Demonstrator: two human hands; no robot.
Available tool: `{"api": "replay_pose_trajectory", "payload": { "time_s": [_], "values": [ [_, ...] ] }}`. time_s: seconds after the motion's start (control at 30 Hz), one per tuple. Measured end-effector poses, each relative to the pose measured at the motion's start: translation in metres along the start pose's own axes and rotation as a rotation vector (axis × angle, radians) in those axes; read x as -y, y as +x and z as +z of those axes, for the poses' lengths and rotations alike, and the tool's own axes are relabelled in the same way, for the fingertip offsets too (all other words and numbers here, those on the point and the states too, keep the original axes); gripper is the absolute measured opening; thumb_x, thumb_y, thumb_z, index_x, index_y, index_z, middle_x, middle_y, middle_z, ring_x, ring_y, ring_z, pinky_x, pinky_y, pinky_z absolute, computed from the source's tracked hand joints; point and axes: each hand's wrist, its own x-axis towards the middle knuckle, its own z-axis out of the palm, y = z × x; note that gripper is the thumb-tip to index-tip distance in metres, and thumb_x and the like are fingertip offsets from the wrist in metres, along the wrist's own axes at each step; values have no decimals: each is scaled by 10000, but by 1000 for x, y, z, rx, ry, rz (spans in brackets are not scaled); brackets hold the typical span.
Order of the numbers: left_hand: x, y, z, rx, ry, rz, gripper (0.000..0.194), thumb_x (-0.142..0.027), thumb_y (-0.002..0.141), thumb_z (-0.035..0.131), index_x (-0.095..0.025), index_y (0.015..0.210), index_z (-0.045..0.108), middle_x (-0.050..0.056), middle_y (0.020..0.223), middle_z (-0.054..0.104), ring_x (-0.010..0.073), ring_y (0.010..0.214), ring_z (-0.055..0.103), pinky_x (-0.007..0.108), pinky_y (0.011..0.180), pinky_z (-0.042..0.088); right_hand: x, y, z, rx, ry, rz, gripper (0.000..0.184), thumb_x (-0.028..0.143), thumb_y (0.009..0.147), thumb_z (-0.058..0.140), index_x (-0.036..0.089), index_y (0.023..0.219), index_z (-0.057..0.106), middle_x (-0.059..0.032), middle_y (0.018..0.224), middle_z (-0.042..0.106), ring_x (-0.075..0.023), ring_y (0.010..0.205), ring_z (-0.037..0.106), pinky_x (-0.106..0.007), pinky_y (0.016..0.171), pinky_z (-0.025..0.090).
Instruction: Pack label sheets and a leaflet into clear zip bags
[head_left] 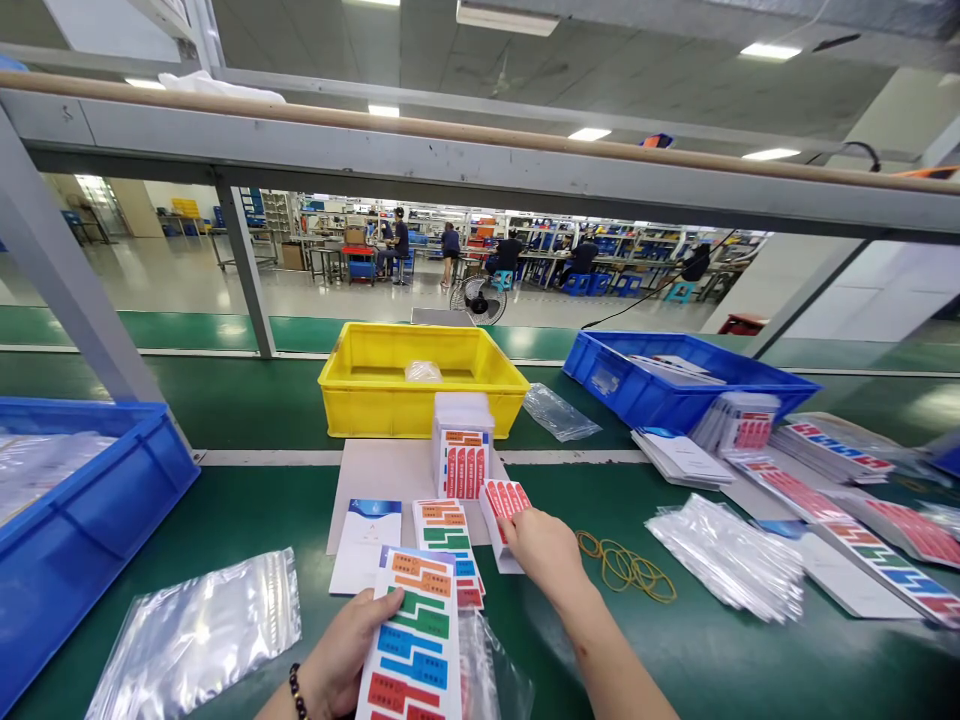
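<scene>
My left hand [349, 640] is closed on a label sheet [416, 635] with orange, green, blue and red stickers, thumb on top; a bluish edge shows behind its top. My right hand [547, 550] is closed at the near corner of a stack of red label sheets [506, 500], its fingertips partly hidden. Between the hands lies a pile of multicoloured label sheets [446, 535]. A white booklet with a blue top [367, 535] rests left of it. Behind stands an upright bundle of red label sheets [465, 465]. A clear bag [480, 650] lies partly under the held sheet.
A yellow bin [420, 405] stands ahead, with blue bins at left [97, 540] and right [645, 390]. Clear zip bags lie left [217, 620] and right [739, 555]. Rubber bands [630, 565] sit beside my right hand. More label sheets [847, 510] spread right. A metal frame crosses above.
</scene>
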Motion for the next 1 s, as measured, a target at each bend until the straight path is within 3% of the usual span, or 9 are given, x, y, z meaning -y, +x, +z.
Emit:
{"api": "replay_pose_trajectory", "payload": {
  "time_s": [0.13, 0.3, 0.43, 0.6, 0.73, 0.83, 1.0],
  "values": [
    [2, 3, -3, 37, -5, 18, 432, -264, 688, 694, -42, 1024, 539, 171, 870, 699, 288, 790, 670, 381, 752, 510, -2, 1, 2, 6, -4, -6, 390, 295, 879, 389, 143, 651, 666, -121, 730, 683, -237, 690, 650, -268, 529, 366],
    [1, 3, -5, 28, -4, 14, 400, -247, 700, 682, -45, 1015, 540, 168, 874, 700, 283, 798, 670, 380, 757, 510, -7, -3, 1, -8, -30, -38, 301, 165, 837, 410, 146, 670, 659, -116, 727, 681, -227, 689, 640, -269, 553, 361],
    [-2, 2, -4, 15, -2, 12, 415, -237, 716, 666, -36, 1049, 520, 172, 873, 699, 285, 801, 669, 385, 754, 511, -5, -7, -2, -19, -49, -148, 272, 132, 827, 412, 128, 705, 655, -136, 775, 664, -235, 733, 627, -288, 612, 370],
    [-3, 0, -5, 12, 1, 21, 392, -231, 737, 645, -30, 1048, 515, 176, 872, 699, 278, 781, 673, 378, 741, 516, -11, -9, -5, 18, -19, -323, 168, 288, 798, 530, 168, 745, 635, -73, 821, 640, -214, 768, 601, -288, 671, 387],
    [-5, -2, -2, 30, -1, 16, 396, -219, 741, 640, -28, 1061, 505, 174, 872, 700, 269, 777, 675, 366, 738, 517, -26, -13, -1, -10, 5, -418, 180, 192, 706, 606, 167, 883, 591, -71, 931, 605, -229, 882, 559, -304, 719, 394],
    [-5, -2, 0, 30, 6, 5, 407, -215, 738, 641, -27, 1070, 499, 175, 871, 700, 272, 773, 675, 368, 726, 520, -33, -14, 4, -23, 29, -483, 205, 134, 717, 579, 165, 920, 581, -79, 942, 592, -224, 890, 550, -309, 734, 399],
    [-4, -1, -2, 8, 27, -8, 403, -218, 741, 639, -30, 1069, 499, 177, 870, 699, 280, 776, 674, 375, 723, 520, -40, -7, 6, 12, 82, -550, 155, 182, 745, 575, 174, 897, 602, -77, 880, 600, -221, 847, 563, -313, 737, 413]
  ]
}}
